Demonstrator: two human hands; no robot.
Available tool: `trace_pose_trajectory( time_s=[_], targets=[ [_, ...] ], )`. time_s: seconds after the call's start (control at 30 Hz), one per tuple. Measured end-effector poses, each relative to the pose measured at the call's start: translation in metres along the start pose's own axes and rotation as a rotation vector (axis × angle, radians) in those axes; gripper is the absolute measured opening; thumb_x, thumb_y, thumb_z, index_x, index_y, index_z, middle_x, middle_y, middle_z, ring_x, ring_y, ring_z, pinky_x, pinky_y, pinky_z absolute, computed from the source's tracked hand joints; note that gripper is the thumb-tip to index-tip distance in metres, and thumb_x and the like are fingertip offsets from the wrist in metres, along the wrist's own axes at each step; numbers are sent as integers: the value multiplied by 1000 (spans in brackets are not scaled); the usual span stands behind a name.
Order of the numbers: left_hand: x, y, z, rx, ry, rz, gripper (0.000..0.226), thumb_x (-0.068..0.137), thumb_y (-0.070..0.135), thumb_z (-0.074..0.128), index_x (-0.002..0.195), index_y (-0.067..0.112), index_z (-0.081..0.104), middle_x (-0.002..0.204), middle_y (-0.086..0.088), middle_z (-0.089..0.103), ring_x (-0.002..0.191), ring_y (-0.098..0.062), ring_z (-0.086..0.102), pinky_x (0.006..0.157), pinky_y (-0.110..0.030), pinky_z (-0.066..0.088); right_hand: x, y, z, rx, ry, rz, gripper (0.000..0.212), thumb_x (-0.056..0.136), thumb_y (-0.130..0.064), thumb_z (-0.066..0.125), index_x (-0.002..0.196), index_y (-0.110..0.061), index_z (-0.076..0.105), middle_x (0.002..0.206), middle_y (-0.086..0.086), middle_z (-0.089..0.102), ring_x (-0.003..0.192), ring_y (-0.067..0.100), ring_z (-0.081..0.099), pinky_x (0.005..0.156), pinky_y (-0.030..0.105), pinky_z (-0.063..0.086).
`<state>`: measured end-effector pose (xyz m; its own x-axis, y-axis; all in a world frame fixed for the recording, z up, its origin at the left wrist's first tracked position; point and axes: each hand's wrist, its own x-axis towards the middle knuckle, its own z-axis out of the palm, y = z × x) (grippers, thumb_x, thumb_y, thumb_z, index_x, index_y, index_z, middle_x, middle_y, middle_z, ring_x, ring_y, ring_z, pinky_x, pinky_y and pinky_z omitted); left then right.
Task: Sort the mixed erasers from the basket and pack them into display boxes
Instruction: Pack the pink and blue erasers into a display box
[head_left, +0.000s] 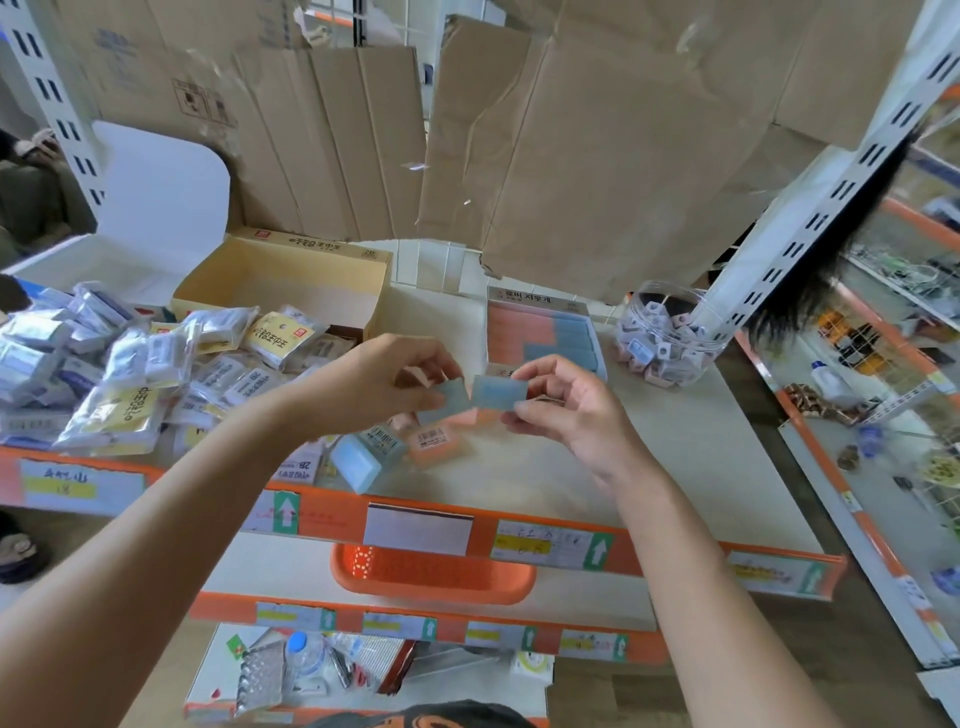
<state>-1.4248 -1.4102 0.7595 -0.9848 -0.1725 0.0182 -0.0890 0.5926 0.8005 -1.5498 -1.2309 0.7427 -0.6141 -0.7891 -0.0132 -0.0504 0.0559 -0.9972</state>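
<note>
- Erasers are in both your hands, held above the shelf (654, 447) with their near ends almost touching.
- Your left hand (384, 379) has its fingers curled and pinches a grey-blue eraser (451, 399) between thumb and fingertips. Something pinkish shows deeper among those fingers; you cannot tell what it is.
- Your right hand (563, 402) grips a light blue eraser (493, 391) by its right end, thumb below and fingers curled over the top.
- Just behind your hands stands the display box (535, 299), open, with pink erasers (514, 327) packed on its left side and blue packed erasers (571, 340) on its right.
- Three loose ones lie on the shelf under your hands: a wrapped blue block (363, 460), an orange eraser (435, 442) just beside it, and a pink eraser (475, 417) directly below the pair you hold.
- The orange basket (363, 582) sits on the lower shelf, partly hidden by the shelf edge.
- To your left lies a heap of packets (130, 374), with an open yellow box (291, 291) behind it.
- At the right stands a clear jar (665, 338) of small pieces.
</note>
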Motion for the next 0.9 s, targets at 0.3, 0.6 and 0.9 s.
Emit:
trace_pose_trajectory(
  time_s=[0.3,0.6,0.9],
  targets=[
    [31,3,2,-271,14,-78,48,83,-12,55,116,22,57,97,-12,68,90,-30,65,81,-30,54,8,-9,-20,145,157,1,25,86,12,52,90,-11,61,72,4,54,62,14,60,66,22,54],
    [63,5,10,-432,6,-101,39,69,-3,69,101,18,61,69,1,69,66,-16,64,73,-28,56,19,-14,-24,229,126,8,23,86,10,53,89,-11,62,62,-6,59,59,13,60,62,21,53],
    [75,9,16,-454,-161,-72,54,62,4,67,116,7,60,103,-23,66,84,-20,58,71,-19,49,30,-10,-27,93,168,34,21,84,9,59,88,-11,63,73,4,57,54,9,59,61,19,52]
  ],
)
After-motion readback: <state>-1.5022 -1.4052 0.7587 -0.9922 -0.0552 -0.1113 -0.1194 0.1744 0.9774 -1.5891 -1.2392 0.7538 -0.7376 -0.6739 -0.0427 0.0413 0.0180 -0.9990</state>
